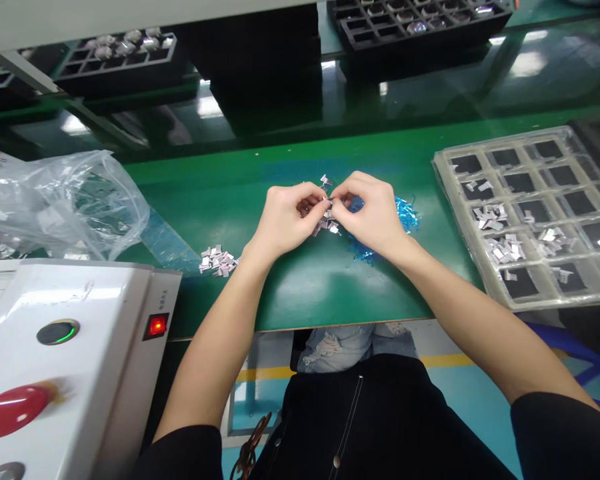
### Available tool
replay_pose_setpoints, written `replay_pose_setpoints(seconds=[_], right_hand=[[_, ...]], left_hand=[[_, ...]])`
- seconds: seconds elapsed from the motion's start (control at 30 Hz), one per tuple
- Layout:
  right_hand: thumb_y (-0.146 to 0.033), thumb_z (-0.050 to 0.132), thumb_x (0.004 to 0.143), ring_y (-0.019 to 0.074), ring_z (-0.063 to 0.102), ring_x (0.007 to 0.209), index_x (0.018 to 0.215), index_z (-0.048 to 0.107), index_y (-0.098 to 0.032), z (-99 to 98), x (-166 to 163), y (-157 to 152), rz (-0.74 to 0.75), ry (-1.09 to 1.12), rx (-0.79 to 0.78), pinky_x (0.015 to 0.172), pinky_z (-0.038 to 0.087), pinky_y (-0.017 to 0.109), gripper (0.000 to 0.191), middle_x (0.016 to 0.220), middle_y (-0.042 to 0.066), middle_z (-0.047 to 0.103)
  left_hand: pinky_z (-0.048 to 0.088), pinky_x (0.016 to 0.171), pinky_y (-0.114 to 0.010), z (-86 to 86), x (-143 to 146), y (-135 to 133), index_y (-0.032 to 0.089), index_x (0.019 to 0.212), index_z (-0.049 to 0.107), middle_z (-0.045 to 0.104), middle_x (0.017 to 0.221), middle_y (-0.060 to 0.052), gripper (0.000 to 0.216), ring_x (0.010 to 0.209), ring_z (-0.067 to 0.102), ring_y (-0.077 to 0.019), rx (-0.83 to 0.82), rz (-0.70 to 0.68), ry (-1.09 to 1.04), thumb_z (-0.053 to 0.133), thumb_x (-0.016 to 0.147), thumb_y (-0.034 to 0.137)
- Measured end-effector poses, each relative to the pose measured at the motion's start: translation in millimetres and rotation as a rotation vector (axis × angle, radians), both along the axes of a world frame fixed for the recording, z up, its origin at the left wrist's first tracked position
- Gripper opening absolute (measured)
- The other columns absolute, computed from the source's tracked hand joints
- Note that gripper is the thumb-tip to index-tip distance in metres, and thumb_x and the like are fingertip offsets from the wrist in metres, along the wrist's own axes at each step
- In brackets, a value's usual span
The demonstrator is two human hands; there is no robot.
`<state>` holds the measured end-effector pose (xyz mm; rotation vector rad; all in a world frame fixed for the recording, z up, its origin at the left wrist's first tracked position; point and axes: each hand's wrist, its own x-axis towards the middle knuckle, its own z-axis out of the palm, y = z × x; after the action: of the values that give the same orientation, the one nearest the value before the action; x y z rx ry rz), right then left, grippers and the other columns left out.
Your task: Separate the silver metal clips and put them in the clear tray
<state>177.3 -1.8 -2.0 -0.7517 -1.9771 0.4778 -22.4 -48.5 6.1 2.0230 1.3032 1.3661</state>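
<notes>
Over the green tabletop, my left hand [293,217] and my right hand [367,210] meet fingertip to fingertip. Both pinch a tiny metallic piece [329,199], mostly hidden by the fingers. Below and behind the fingertips lies a small pile of silvery metal pieces [327,227], partly covered by my hands. Shiny blue film strips [407,215] are heaped under and beside my right hand. Another pile of small silvery-pink pieces [218,261] rests left of my left forearm.
A compartment tray [463,220] with small pieces in several cells stands at the right. On the left are a clear plastic bag [75,200] and a white machine [115,293] with a lit red switch [157,325]. Black trays [370,40] sit at the back.
</notes>
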Motion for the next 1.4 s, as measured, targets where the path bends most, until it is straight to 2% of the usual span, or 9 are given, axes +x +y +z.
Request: replay_pose_setpoints(seconds=[0.07,0.17,0.23,0.37,0.6,0.9,1.17,1.4], right_hand=[[-0.015,0.070,0.095,0.0229,0.070,0.084,0.100,0.078,-0.024,-1.0,0.9,0.1,0.016,-0.004,0.043,0.081,0.057,0.041,0.013,0.098,0.004,0.078],[-0.017,0.070,0.103,0.0282,0.074,0.099,0.118,0.079,-0.027,-3.4,1.5,-0.4,0.023,-0.013,0.147,0.089,0.062,0.048,0.019,0.114,0.007,0.080],[-0.020,0.069,0.108,0.0309,0.073,0.106,0.119,0.078,-0.029,-5.8,1.5,-0.2,0.021,-0.036,0.207,0.093,0.062,0.051,0.017,0.116,0.008,0.080],[-0.025,0.067,0.114,0.0321,0.072,0.105,0.121,0.079,-0.031,-11.6,1.5,2.2,0.003,-0.081,0.266,0.093,0.060,0.054,0.015,0.113,0.008,0.078],[-0.028,0.066,0.116,0.0322,0.071,0.104,0.119,0.081,-0.032,-17.0,2.5,4.3,-0.033,-0.114,0.316,0.093,0.055,0.054,0.015,0.112,0.007,0.077],[-0.025,0.062,0.117,0.0289,0.076,0.098,0.107,0.075,-0.027,-12.8,1.2,0.3,-0.055,-0.123,0.370,0.084,0.051,0.046,0.017,0.110,0.006,0.081],[-0.023,0.061,0.113,0.0266,0.075,0.096,0.104,0.072,-0.027,-8.0,0.6,-3.4,-0.033,-0.127,0.276,0.086,0.050,0.045,0.015,0.108,0.005,0.080],[-0.021,0.062,0.109,0.0238,0.072,0.088,0.098,0.071,-0.026,-2.3,-0.9,-5.4,-0.032,-0.083,0.210,0.084,0.050,0.043,0.015,0.101,0.004,0.079]], left_hand=[[0.049,0.059,-0.025,1.0,-2.3,1.7,0.022,0.082,0.074,0.072,0.071,0.002,0.007,0.061,0.064,-0.0133,-0.013,0.049,-0.056,0.075,0.088,0.025],[0.044,0.053,-0.023,2.5,-5.2,4.2,0.022,0.076,0.068,0.066,0.066,0.003,0.006,0.056,0.059,-0.0117,-0.046,0.091,-0.159,0.072,0.081,0.022],[0.043,0.052,-0.022,3.8,-5.7,5.0,0.022,0.076,0.068,0.066,0.065,0.003,0.004,0.055,0.059,-0.0115,-0.078,0.073,-0.222,0.070,0.079,0.022],[0.044,0.050,-0.021,7.1,-4.7,4.7,0.022,0.075,0.070,0.067,0.063,0.003,0.003,0.051,0.058,-0.0102,-0.128,0.023,-0.292,0.070,0.078,0.022],[0.044,0.047,-0.021,5.8,-6.2,5.0,0.022,0.076,0.070,0.068,0.063,0.003,0.006,0.049,0.058,-0.0111,-0.187,0.008,-0.292,0.073,0.082,0.022],[0.050,0.053,-0.021,9.8,-2.4,3.6,0.021,0.075,0.069,0.067,0.063,0.003,0.007,0.053,0.061,-0.0115,-0.208,-0.039,-0.298,0.073,0.080,0.023],[0.049,0.052,-0.021,12.4,0.2,2.6,0.021,0.074,0.068,0.067,0.062,0.003,0.005,0.053,0.060,-0.0111,-0.214,-0.049,-0.319,0.071,0.077,0.024],[0.052,0.054,-0.021,15.6,-1.1,0.9,0.021,0.076,0.070,0.070,0.066,0.001,0.012,0.057,0.064,-0.0120,-0.249,-0.068,-0.307,0.080,0.080,0.028]])
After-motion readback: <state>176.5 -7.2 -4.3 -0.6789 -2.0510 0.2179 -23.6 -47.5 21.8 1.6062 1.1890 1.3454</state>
